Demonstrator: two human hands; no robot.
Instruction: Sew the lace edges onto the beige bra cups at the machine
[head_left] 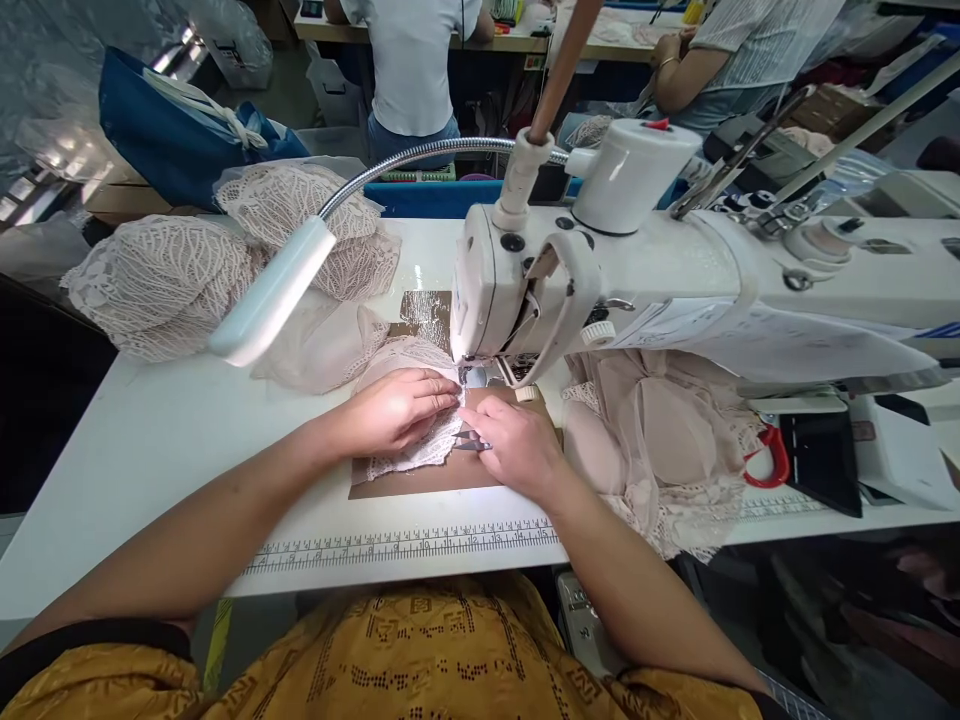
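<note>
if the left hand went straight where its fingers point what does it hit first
Probably the right hand, gripping a tool just ahead on the lace piece; the presser foot lies beyond, depth unclear.

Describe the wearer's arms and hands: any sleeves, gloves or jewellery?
The left hand and right hand are bare: no gloves, rings or watch visible. The short-sleeved top is mustard yellow, patterned, with a dark cuff band on the left sleeve.

Matt openwork lace cloth; dark metal tool; glossy sewing machine (painted, seemingly); smooth table.
</note>
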